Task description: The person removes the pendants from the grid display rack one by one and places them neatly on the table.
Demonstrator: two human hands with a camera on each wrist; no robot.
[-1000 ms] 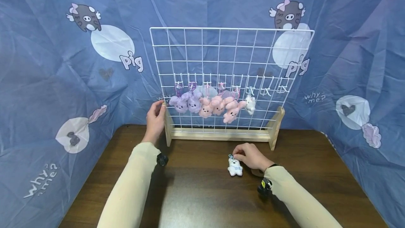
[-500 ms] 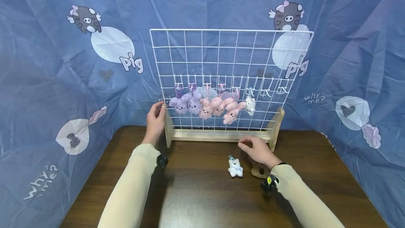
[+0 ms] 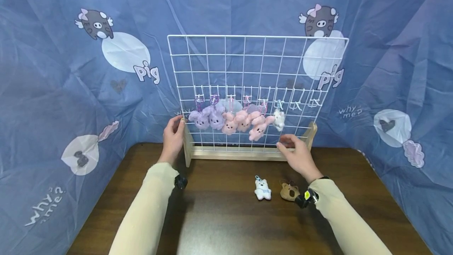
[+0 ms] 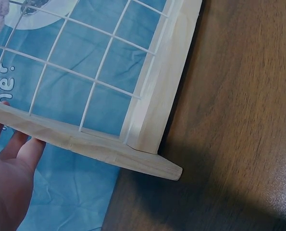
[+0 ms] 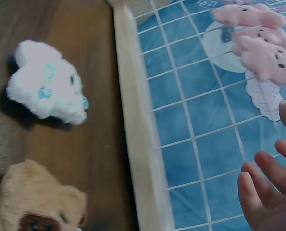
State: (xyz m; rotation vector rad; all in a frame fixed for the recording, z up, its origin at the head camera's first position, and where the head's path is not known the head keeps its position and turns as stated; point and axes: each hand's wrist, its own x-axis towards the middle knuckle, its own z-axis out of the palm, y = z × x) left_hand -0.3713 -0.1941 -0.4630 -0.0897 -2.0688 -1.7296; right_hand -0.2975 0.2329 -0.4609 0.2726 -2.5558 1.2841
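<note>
My left hand point(image 3: 173, 139) grips the left wooden upright point(image 4: 80, 142) of a white wire grid rack point(image 3: 244, 72); its fingers reach the upright's outer side. In front of the grid's lower right, my right hand point(image 3: 297, 153) is raised with loosely bent fingers and holds nothing. Just above it a white plush keychain point(image 3: 279, 120) hangs from a hook. On the table below lie a white bear plush keychain point(image 3: 262, 189) and a brown bear plush keychain point(image 3: 289, 192), both also in the right wrist view.
Purple plush keychains point(image 3: 216, 118) and pink plush keychains point(image 3: 259, 127) hang left of the white one. Two bare hooks point(image 3: 313, 102) are at the right of the row. A blue printed cloth point(image 3: 88, 109) surrounds the brown table point(image 3: 219, 215).
My right hand has left the white bear keychain on the table and moved up and right to the grid, uncovering the brown bear. The left hand stays on the rack.
</note>
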